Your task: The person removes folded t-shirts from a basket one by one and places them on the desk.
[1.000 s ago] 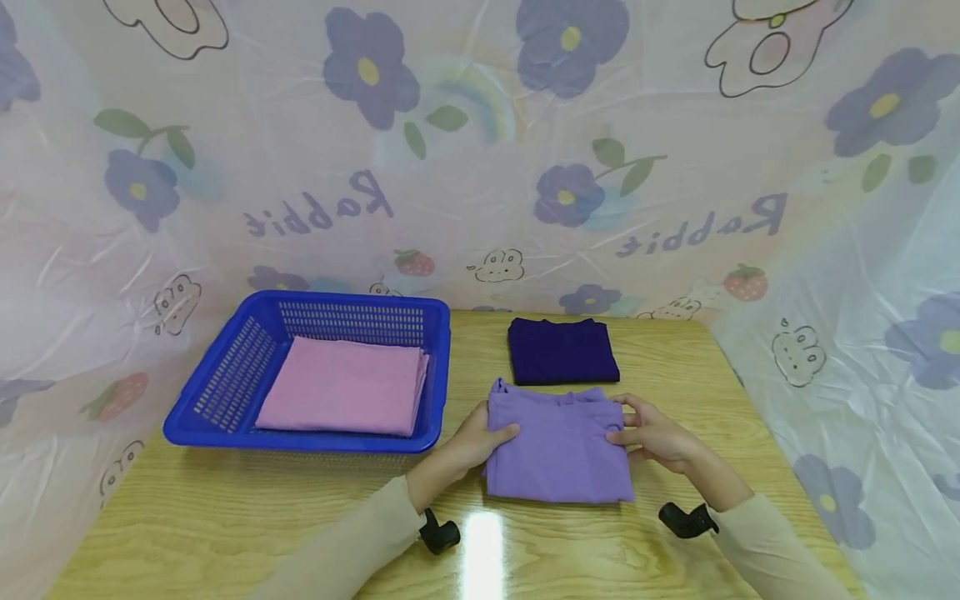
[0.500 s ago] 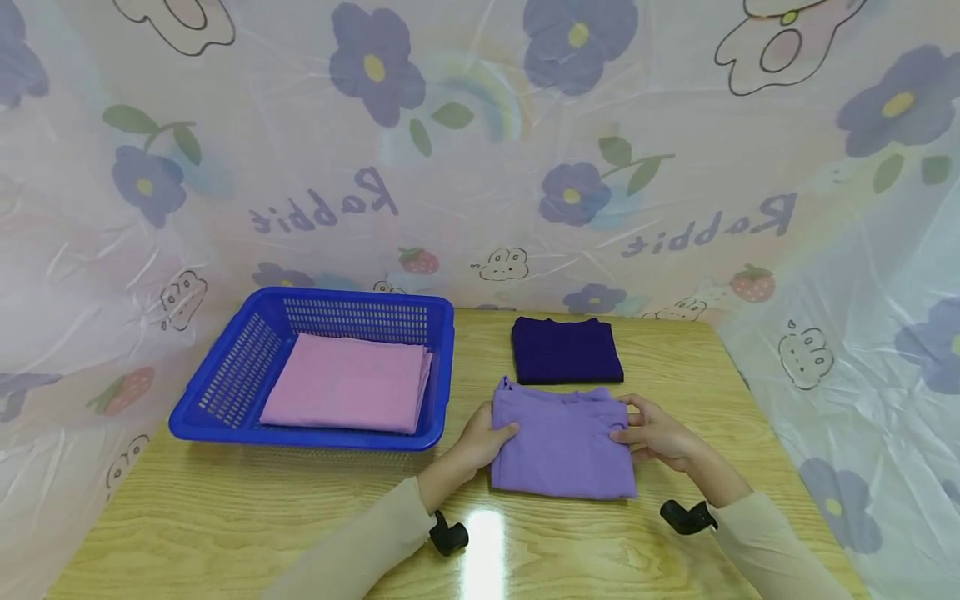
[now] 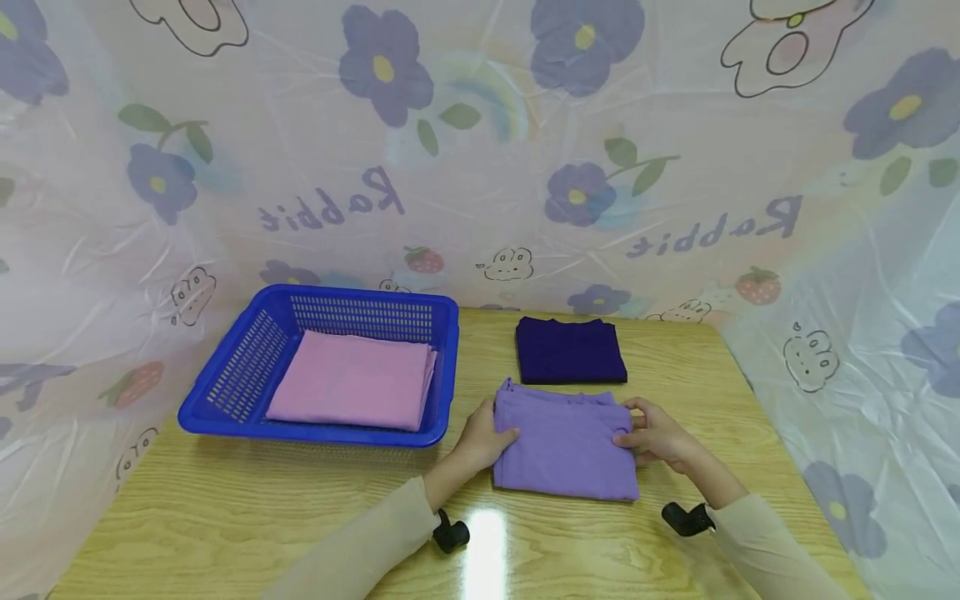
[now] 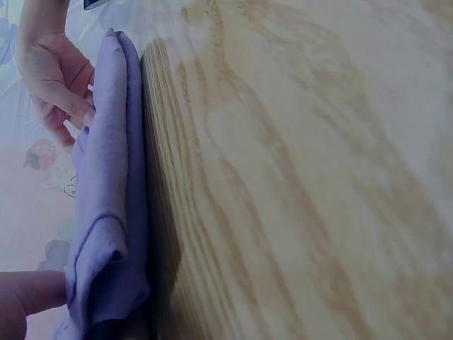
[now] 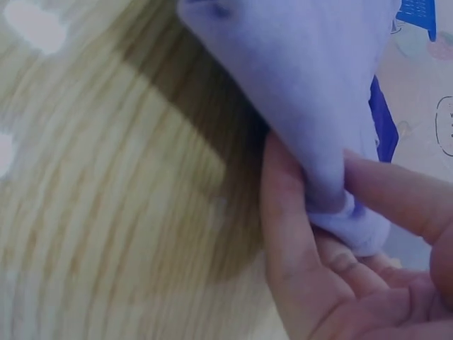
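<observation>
A folded lavender garment (image 3: 566,446) lies in front of me at the middle right of the table, its far edge uneven with several layers showing. My left hand (image 3: 480,437) grips its left side, thumb on top and the other fingers mostly hidden behind the edge. On the opposite side, my right hand (image 3: 654,435) pinches the edge. The right wrist view shows that thumb (image 5: 396,191) above the cloth and fingers (image 5: 287,212) beneath it. Seen edge-on in the left wrist view, the lavender garment (image 4: 106,170) is a thick, layered fold close over the wood.
Just beyond the garment lies a folded dark purple cloth (image 3: 572,352). To the left stands a blue plastic basket (image 3: 193,408) holding a folded pink cloth (image 3: 352,377). A patterned curtain (image 3: 480,150) closes off the wooden table (image 3: 300,508) at the back and sides.
The head view has drifted slightly, so the whole scene sits a little farther right in it. Both hands keep their hold at the garment's sides.
</observation>
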The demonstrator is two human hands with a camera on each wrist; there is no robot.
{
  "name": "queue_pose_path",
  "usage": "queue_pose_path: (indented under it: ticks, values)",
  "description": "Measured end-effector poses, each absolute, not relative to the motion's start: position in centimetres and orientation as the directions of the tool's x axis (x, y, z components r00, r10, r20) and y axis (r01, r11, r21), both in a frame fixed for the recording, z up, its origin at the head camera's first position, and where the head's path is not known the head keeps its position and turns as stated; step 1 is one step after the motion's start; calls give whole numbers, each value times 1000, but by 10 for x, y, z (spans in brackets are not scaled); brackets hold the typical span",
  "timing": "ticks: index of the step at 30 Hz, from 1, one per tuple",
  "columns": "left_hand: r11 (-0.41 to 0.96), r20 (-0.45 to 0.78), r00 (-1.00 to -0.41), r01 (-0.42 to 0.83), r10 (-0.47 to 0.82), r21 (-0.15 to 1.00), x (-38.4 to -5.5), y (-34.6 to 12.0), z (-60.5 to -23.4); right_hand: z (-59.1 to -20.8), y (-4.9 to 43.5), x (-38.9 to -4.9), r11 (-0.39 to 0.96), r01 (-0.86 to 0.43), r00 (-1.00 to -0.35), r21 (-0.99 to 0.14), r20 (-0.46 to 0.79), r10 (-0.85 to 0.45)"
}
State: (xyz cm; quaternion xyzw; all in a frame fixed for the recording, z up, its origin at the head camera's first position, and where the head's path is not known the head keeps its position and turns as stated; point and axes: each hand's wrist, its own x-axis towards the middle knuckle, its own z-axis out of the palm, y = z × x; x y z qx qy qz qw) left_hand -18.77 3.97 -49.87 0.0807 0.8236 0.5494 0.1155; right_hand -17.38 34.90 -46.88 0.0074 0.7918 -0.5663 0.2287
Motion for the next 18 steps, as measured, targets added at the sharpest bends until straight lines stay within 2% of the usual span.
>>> queue_pose_path:
  ticks: [11,18]
  values:
    - [496,-8,-974,108,228,862,-187,44,-498,-471,346,-170,507,236,-939,-829,-329,-100]
    - [564,66,-967,197,244,802,-183,47,-490,-473,346,-171,559,233,-942,-796,-328,-75]
